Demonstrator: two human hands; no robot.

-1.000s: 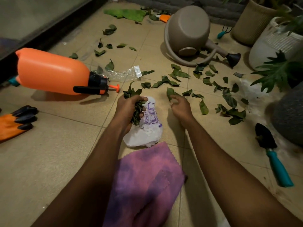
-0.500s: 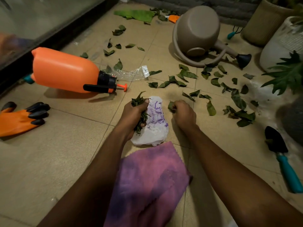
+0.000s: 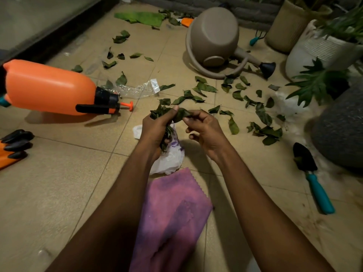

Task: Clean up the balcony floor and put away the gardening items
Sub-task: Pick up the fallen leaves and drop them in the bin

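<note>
My left hand [image 3: 155,128] grips a bunch of green leaves [image 3: 160,112] just above the tiled floor. My right hand [image 3: 204,128] pinches one leaf [image 3: 181,114] and holds it against the bunch. A crumpled white plastic bag [image 3: 169,160] lies under both hands. Several loose leaves [image 3: 204,87] are scattered across the tiles ahead and to the right. An orange sprayer bottle [image 3: 49,87] lies on its side at left. A beige watering can [image 3: 214,34] lies tipped over at the back. A trowel with a teal handle [image 3: 314,179] lies at right.
A purple cloth [image 3: 172,211] lies between my forearms. Orange gloves with black fingertips [image 3: 13,146] sit at the left edge. Clear plastic wrap [image 3: 137,88] lies by the sprayer. Pots [image 3: 314,48] and a dark grey planter [image 3: 341,128] line the right side, and a green cloth [image 3: 141,16] lies far back.
My right hand picked a leaf off the floor and brought it up to the bunch. Both hands have risen above the white bag, and the view has shifted slightly.
</note>
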